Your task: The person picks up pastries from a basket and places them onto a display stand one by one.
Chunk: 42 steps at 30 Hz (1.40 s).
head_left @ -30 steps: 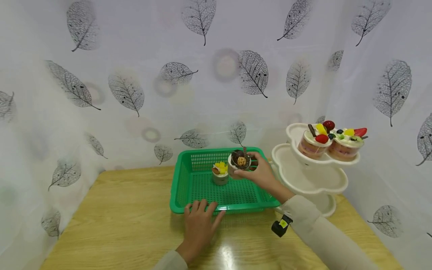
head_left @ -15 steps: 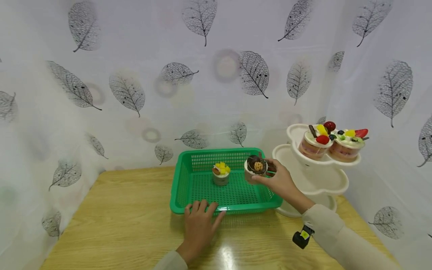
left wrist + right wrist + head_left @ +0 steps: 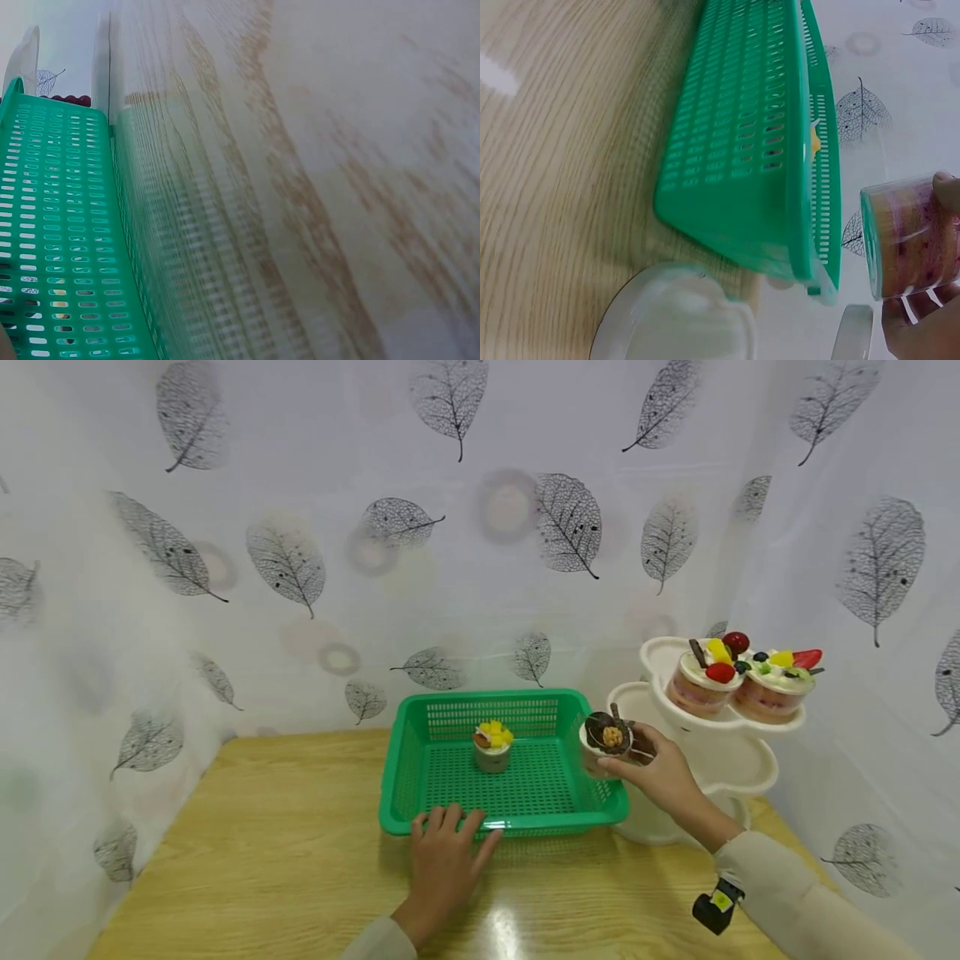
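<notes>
My right hand grips a clear dessert cup topped with chocolate pieces and a walnut, held up over the right end of the green basket. In the right wrist view, layered cake shows through the wall of this cup, with fingers and thumb around it. My left hand rests its straight fingertips on the basket's front rim. Inside the basket stands another dessert cup with yellow fruit cubes on top. Only a sliver of the left hand shows in the left wrist view.
A white tiered stand with scalloped plates is right of the basket, partly behind my right hand. Its top plate bears two fruit-topped dessert cups. The wooden table meets a leaf-patterned curtain at the back.
My right hand has carried the chocolate-topped dessert cup rightward and slightly down, from over the basket's middle to its right end beside the stand. The left hand has stayed at the rim.
</notes>
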Tool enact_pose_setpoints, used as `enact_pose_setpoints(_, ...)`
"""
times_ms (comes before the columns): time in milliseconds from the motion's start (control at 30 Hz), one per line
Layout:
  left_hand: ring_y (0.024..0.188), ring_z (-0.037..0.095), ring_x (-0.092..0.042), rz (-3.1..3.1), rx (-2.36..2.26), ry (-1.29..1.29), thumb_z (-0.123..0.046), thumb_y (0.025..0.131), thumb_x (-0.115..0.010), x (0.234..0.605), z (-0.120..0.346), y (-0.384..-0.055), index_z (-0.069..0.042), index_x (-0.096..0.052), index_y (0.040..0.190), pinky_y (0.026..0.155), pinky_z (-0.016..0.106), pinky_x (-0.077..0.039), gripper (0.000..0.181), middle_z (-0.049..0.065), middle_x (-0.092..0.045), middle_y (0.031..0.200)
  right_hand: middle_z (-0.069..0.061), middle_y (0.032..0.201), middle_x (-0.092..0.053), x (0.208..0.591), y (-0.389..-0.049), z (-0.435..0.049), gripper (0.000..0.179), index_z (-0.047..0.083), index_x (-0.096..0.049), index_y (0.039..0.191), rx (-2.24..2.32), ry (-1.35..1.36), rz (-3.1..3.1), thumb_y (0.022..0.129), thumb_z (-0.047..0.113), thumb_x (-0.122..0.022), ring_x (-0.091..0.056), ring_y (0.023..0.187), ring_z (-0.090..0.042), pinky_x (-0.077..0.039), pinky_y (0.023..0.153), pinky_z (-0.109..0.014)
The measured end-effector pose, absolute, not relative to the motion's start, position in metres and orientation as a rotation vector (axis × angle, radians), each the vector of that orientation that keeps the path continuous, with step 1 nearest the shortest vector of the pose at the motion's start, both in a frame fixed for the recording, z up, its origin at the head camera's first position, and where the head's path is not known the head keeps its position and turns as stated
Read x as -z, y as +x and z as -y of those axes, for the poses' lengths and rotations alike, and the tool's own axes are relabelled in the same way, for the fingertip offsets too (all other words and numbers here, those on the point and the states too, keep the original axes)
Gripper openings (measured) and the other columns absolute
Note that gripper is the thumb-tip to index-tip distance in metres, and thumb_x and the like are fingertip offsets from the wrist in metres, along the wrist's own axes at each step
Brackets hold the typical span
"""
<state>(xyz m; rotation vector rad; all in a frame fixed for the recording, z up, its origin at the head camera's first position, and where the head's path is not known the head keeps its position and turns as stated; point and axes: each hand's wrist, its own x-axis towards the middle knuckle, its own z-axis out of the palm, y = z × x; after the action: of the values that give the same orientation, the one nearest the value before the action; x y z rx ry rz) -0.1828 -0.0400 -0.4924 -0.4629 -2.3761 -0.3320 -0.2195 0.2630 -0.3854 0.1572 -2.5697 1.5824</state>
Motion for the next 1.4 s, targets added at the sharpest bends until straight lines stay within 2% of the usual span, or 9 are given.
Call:
enact_pose_setpoints(67, 0.085, 0.021, -0.053, 2.374, 0.332, -0.463, -0.052, 0.083, -0.068, 0.492, 0.040, -0.183, -0.026, -0.066, 0.094, 0.081, 0.046, -0.038, 0.029, -0.003, -0.057, 0.087, -0.028, 0.133, -0.049, 0.387, -0.219, -0.267, 0.068, -0.004, -0.038, 0.141, -1.576, 0.148, 2.559, 0.087, 0.019, -0.072, -0.050, 0.122, -0.041, -0.046, 0.083, -0.014)
enact_pose_setpoints(333, 0.086, 0.021, -0.053, 2.383, 0.332, -0.469, -0.052, 0.083, -0.067, 0.491, 0.040, -0.182, -0.025, -0.067, 0.095, 0.082, 0.047, -0.038, 0.030, -0.003, -0.058, 0.087, -0.029, 0.138, -0.044, 0.385, -0.216, -0.284, 0.072, -0.004, -0.031, 0.146, -1.566, 0.091, 2.550, 0.090, 0.022, -0.068, -0.047, 0.124, -0.042, -0.046, 0.080, -0.011)
enact_pose_setpoints(633, 0.086, 0.021, -0.053, 2.382, 0.335, -0.468, -0.051, 0.083, -0.068, 0.491, 0.040, -0.182, -0.025, -0.066, 0.096, 0.081, 0.046, -0.038, 0.029, -0.002, -0.058, 0.088, -0.028, 0.141, -0.041, 0.380, -0.210, -0.299, 0.072, -0.006, -0.033, 0.144, -1.484, 0.048, 2.541, 0.089, 0.021, -0.070, -0.044, 0.125, -0.043, -0.040, 0.079, -0.004)
enact_pose_setpoints(833, 0.086, 0.021, -0.053, 2.368, 0.337, -0.475, -0.052, 0.082, -0.069, 0.490, 0.040, -0.182, -0.024, -0.067, 0.096, 0.081, 0.047, -0.038, 0.030, -0.002, -0.058, 0.088, -0.029, 0.139, -0.043, 0.379, -0.207, -0.303, 0.072, -0.007, -0.034, 0.143, -1.448, 0.062, 2.565, 0.089, 0.024, -0.069, -0.046, 0.123, -0.042, -0.042, 0.078, -0.005)
enact_pose_setpoints(900, 0.086, 0.021, -0.053, 2.370, 0.337, -0.475, -0.052, 0.083, -0.068, 0.490, 0.040, -0.182, -0.024, -0.067, 0.096, 0.081, 0.047, -0.038, 0.030, -0.002, -0.058, 0.088, -0.028, 0.137, -0.045, 0.378, -0.207, -0.303, 0.071, -0.006, -0.035, 0.143, -1.443, 0.074, 2.565, 0.089, 0.024, -0.070, -0.051, 0.119, -0.033, -0.043, 0.078, -0.006)
enact_pose_setpoints(967, 0.086, 0.021, -0.053, 2.375, 0.330, -0.472, -0.052, 0.083, -0.068, 0.490, 0.040, -0.182, -0.025, -0.067, 0.096, 0.081, 0.046, -0.038, 0.030, -0.002, -0.058, 0.088, -0.028, 0.136, -0.047, 0.378, -0.207, -0.303, 0.070, -0.005, -0.036, 0.143, -1.443, 0.091, 2.561, 0.089, 0.023, -0.070, -0.055, 0.112, -0.017, -0.044, 0.079, -0.008)
enact_pose_setpoints(1100, 0.087, 0.021, -0.054, 2.390, 0.326, -0.465, -0.053, 0.083, -0.067, 0.491, 0.039, -0.182, -0.026, -0.066, 0.097, 0.082, 0.047, -0.039, 0.030, -0.003, -0.059, 0.089, -0.028, 0.133, -0.049, 0.377, -0.207, -0.303, 0.067, -0.005, -0.039, 0.142, -1.435, 0.107, 2.565, 0.089, 0.023, -0.070, -0.049, 0.097, 0.010, -0.046, 0.078, -0.009)
enact_pose_setpoints(1400, 0.087, 0.020, -0.053, 2.393, 0.330, -0.460, -0.053, 0.083, -0.067, 0.491, 0.039, -0.182, -0.026, -0.067, 0.097, 0.082, 0.046, -0.038, 0.030, -0.003, -0.059, 0.089, -0.030, 0.135, -0.048, 0.371, -0.191, -0.308, 0.067, -0.006, -0.038, 0.142, -1.463, 0.087, 2.648, 0.090, 0.024, -0.068, -0.051, 0.092, 0.015, -0.050, 0.076, -0.017)
